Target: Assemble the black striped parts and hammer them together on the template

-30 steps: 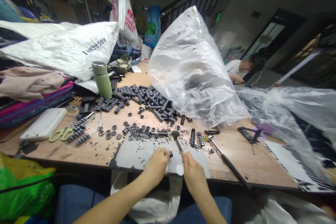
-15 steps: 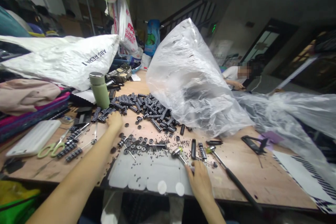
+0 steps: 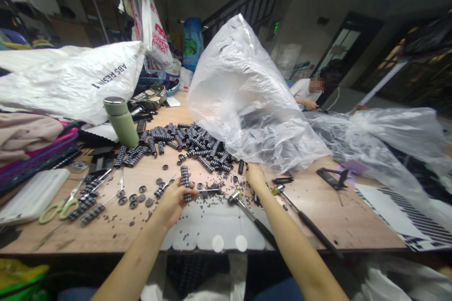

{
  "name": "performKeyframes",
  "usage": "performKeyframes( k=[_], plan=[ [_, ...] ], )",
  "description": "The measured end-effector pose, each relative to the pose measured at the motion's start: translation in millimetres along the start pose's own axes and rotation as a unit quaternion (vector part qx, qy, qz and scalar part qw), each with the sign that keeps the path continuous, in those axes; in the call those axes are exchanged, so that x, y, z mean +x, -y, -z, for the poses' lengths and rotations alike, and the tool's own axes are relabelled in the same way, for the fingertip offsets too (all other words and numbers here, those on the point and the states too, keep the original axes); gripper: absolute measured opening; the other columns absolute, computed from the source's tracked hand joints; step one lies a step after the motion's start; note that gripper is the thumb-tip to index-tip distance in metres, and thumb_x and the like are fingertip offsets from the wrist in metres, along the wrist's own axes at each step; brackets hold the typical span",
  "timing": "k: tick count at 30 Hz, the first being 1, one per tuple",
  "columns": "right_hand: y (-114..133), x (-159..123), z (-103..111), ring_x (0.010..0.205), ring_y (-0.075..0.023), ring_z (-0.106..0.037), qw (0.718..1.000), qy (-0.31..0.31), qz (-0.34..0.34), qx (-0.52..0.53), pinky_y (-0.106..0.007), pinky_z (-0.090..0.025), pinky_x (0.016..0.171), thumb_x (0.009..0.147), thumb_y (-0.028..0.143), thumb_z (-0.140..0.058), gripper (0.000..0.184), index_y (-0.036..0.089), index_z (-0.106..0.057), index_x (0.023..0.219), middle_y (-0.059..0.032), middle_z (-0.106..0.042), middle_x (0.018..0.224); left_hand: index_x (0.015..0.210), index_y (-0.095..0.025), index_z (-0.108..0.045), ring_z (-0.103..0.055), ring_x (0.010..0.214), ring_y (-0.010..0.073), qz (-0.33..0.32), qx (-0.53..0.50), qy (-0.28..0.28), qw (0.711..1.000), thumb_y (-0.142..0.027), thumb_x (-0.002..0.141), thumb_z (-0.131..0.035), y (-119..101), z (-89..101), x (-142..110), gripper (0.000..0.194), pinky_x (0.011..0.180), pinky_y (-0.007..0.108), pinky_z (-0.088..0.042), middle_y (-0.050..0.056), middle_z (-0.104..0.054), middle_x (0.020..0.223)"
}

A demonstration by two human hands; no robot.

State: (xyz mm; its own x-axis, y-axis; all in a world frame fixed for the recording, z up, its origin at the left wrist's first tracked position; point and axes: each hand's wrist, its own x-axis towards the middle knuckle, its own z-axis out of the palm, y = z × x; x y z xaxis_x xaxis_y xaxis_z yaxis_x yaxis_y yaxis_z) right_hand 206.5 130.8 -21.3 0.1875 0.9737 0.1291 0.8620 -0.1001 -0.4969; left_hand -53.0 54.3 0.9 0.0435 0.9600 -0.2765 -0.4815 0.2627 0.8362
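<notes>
My left hand [image 3: 172, 203] is closed around a black-and-white checkered cylinder [image 3: 184, 178], which stands nearly upright above the work area. My right hand [image 3: 257, 179] reaches across the table, fingers curled down beside a small black block [image 3: 241, 166]; what they pinch, if anything, is hidden. Below my right forearm lies a hammer [image 3: 254, 218] with a black handle, on a grey sheet [image 3: 212, 223]. Just beyond my left hand spreads a heap of similar checkered cylinders [image 3: 201, 143]. Black round discs [image 3: 133, 197] and many tiny dark bits are scattered around the hands.
A green flask [image 3: 122, 124] stands at the heap's left. Scissors [image 3: 63, 204] and thin metal rods with cylinders lie on the left. A big clear plastic bag [image 3: 247, 89] bulges at the back; another hammer [image 3: 310, 225] rests on the right. A co-worker [image 3: 307, 96] sits beyond.
My left hand has come from the heap towards the middle with a checkered cylinder. My right hand has let go of the hammer and moved forward towards the small black block. The view has shifted.
</notes>
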Motion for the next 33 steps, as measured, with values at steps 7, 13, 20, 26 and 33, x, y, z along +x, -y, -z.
performKeyframes(
  k=[7, 13, 20, 26, 33],
  plan=[
    [25.3, -115.6, -21.7, 0.063, -0.013, -0.06, 0.943, 0.117, 0.058, 0.307, -0.025, -0.047, 0.06, 0.081, 0.04, -0.046, 0.025, 0.017, -0.052, 0.084, -0.0027, -0.064, 0.072, 0.075, -0.014, -0.05, -0.04, 0.038, 0.0034, 0.09, 0.0, 0.05, 0.995, -0.03, 0.06, -0.069, 41.9, -23.7, -16.8, 0.029, 0.037, 0.016, -0.028, -0.007, -0.047, 0.053],
    [30.7, -158.8, -22.8, 0.095, -0.0222, -0.057, 0.891, 0.099, 0.098, 0.433, -0.033, -0.049, 0.072, 0.064, 0.047, -0.065, 0.05, 0.021, -0.05, 0.105, -0.0107, -0.057, 0.107, 0.056, -0.016, -0.045, -0.03, 0.03, 0.0041, -0.001, 0.137, 0.018, 0.99, -0.034, 0.059, -0.07, 44.9, -32.2, -24.1, 0.031, 0.032, 0.018, -0.021, -0.009, -0.037, 0.035],
    [44.3, -140.8, 21.6, 0.128, -0.0239, -0.024, 0.922, 0.121, 0.356, 0.098, -0.041, -0.02, 0.106, 0.052, 0.026, -0.074, 0.098, 0.021, -0.022, 0.135, -0.0099, -0.032, 0.136, 0.065, -0.013, -0.059, -0.032, 0.031, 0.0043, -0.029, 0.252, 0.116, 0.96, -0.027, 0.059, -0.069, 39.1, -28.5, -38.2, 0.018, 0.032, 0.018, -0.022, -0.008, -0.042, 0.04],
    [30.4, -155.9, 8.0, 0.129, -0.0253, -0.02, 0.946, 0.129, 0.271, 0.124, -0.042, -0.023, 0.106, 0.053, 0.027, -0.073, 0.103, 0.017, -0.014, 0.137, -0.0136, -0.024, 0.138, 0.107, -0.02, -0.046, -0.044, 0.039, 0.0063, -0.008, 0.063, 0.124, 0.99, -0.046, 0.073, -0.054, 39.9, -23.0, -42.6, 0.043, 0.036, 0.018, -0.034, -0.006, -0.051, 0.062],
    [35.0, -168.3, 10.3, 0.13, -0.026, -0.018, 0.921, 0.146, 0.262, 0.247, -0.042, -0.029, 0.104, 0.054, 0.031, -0.075, 0.104, 0.021, -0.012, 0.136, -0.0127, -0.018, 0.139, 0.106, -0.018, -0.049, -0.038, 0.032, 0.0038, 0.016, 0.02, 0.127, 0.992, -0.046, 0.076, -0.051, 40.9, -27.3, -44.0, 0.041, 0.03, 0.014, -0.027, -0.007, -0.048, 0.053]
  ],
)
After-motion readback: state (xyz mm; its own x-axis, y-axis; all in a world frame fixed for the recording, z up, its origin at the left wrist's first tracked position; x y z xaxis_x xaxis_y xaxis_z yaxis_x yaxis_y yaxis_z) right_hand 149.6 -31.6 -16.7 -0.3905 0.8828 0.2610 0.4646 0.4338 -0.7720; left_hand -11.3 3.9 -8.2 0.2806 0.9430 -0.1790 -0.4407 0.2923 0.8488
